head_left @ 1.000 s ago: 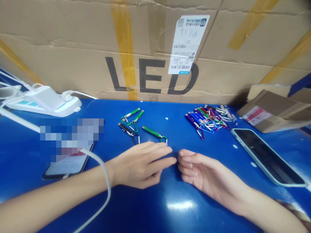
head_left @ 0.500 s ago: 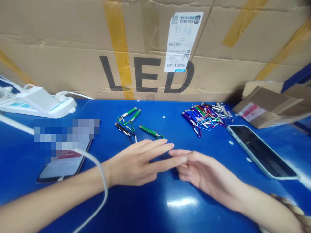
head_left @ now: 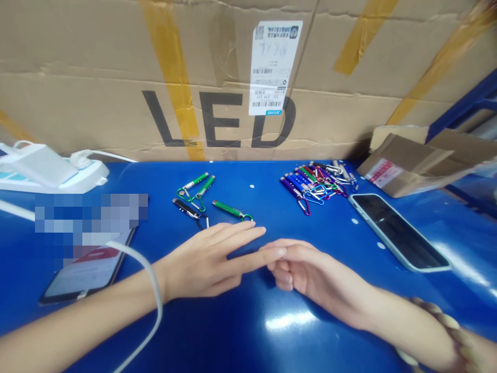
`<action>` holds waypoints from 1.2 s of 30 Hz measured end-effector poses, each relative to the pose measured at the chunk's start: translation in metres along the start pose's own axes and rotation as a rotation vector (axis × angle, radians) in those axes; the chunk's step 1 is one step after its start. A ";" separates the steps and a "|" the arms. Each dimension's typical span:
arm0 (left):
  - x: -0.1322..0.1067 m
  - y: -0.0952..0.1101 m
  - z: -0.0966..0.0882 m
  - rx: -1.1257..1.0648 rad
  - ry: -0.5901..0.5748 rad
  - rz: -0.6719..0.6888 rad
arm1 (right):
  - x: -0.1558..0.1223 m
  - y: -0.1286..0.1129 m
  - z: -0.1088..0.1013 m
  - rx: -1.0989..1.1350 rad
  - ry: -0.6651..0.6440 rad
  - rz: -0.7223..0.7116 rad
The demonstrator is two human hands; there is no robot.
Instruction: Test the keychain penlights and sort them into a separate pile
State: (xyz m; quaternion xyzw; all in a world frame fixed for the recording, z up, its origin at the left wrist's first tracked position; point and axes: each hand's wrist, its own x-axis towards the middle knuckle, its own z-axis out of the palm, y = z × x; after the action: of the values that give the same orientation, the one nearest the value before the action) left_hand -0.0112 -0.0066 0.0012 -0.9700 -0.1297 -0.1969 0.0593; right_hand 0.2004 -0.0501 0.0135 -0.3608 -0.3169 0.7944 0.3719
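My left hand (head_left: 207, 259) lies flat on the blue table (head_left: 252, 331) with its fingers stretched out. Its index fingertip meets my right hand (head_left: 310, 274), whose thumb and curled fingers close round that tip. Just beyond my left fingers lies a green keychain flashlight (head_left: 229, 209). A black one (head_left: 186, 208) and two more green ones (head_left: 196, 184) lie a little farther back. A pile of several coloured keychain flashlights (head_left: 314, 178) sits to the right of them.
A large cardboard box marked LED (head_left: 217, 77) walls off the back. A phone (head_left: 398, 231) lies at right, near a small torn carton (head_left: 407, 160). At left, another phone (head_left: 87, 269) has a white cable (head_left: 153, 290) crossing my forearm, and a power strip (head_left: 50, 168) sits behind it.
My two hands have come together: the gap between them closed, and my right fingers curled round my left index fingertip. The view has shifted a little to the right.
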 end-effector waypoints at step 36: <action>0.001 0.000 0.001 0.026 0.008 0.032 | -0.003 -0.007 0.006 -0.072 -0.031 0.053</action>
State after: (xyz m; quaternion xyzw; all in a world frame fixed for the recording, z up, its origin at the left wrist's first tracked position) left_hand -0.0103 -0.0063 0.0004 -0.9703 -0.1167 -0.1979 0.0755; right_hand 0.1997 -0.0505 0.0233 -0.3701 -0.3414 0.7975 0.3323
